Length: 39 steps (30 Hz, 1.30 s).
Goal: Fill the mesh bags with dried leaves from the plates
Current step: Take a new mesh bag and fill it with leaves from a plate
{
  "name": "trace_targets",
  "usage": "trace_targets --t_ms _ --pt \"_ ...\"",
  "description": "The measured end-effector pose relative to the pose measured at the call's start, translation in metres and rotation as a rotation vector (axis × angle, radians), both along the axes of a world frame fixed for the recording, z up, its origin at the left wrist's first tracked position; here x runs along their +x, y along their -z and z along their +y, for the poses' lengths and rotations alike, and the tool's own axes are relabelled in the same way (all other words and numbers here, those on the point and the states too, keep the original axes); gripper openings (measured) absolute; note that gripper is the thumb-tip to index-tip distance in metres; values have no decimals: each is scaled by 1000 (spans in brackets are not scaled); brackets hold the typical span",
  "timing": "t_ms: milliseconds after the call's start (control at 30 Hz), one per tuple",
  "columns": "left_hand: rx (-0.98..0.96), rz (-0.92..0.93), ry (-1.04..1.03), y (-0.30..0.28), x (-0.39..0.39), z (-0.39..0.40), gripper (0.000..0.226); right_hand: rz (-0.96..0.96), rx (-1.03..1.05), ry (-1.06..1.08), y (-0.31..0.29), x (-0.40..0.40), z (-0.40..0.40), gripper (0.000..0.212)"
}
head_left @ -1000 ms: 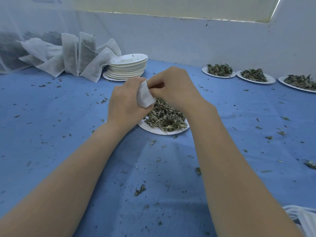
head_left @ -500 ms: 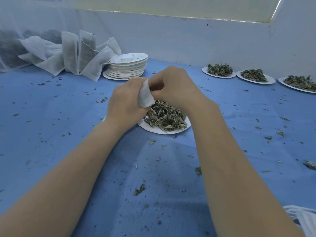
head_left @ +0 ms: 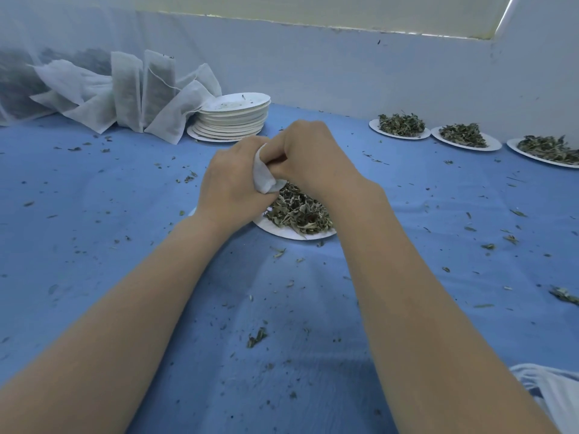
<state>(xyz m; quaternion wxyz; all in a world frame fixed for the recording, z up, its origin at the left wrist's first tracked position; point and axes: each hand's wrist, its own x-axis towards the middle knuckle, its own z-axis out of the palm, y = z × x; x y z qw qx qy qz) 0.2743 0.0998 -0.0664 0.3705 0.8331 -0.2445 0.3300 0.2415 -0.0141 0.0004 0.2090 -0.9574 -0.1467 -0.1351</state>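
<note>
Both hands, left hand and right hand, curl their fingers onto one white mesh bag above a plate of dried leaves. Beyond the fingers: stacked empty plates, filled bags; rightward, three leaf plates.

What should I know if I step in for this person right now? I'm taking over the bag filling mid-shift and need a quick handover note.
Hands: the left hand and the right hand both grip one small white mesh bag, held over the near plate.
Things: that plate carries a pile of dried leaves. Three more loaded plates wait in a row at the far right.
Done: filled bags lean against the back wall, beside a stack of emptied plates.
Left: fill the bag in hand, then empty the other plates into bags. Loose crumbs litter the blue cloth.
</note>
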Motion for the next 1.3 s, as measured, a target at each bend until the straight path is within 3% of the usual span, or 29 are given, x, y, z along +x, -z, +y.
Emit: trace_targets --t_ms 133,233,367,500,667,767,867,933,1033,1100,1300 --pt "37 33 4 -1 2 5 40 146 14 -122 -13 -3 -8 12" --pt "26 63 12 -2 5 11 48 234 -115 -177 -25 -3 -9 21" --pt "-26 127 -21 -4 7 16 46 130 -136 -137 -20 3 -3 30" --pt "-10 105 -27 -4 4 13 42 -46 -77 18 -4 11 6 12" --pt "110 57 -4 -3 3 12 51 154 -94 -39 0 12 0 16" --pt "124 75 -41 -1 6 18 52 215 7 -135 -10 4 -12 21" --pt "94 122 -119 0 9 23 50 185 166 -92 -12 -1 -34 22" --pt "93 126 -132 1 9 24 49 189 -30 9 -7 -4 -49 23" --pt "96 140 -115 4 8 22 47 387 -313 125 8 -6 -63 62" --pt "91 142 -98 5 8 21 45 399 -345 146 17 -4 -64 72" --pt "67 195 -106 4 5 21 44 212 -266 86 29 0 -54 38"
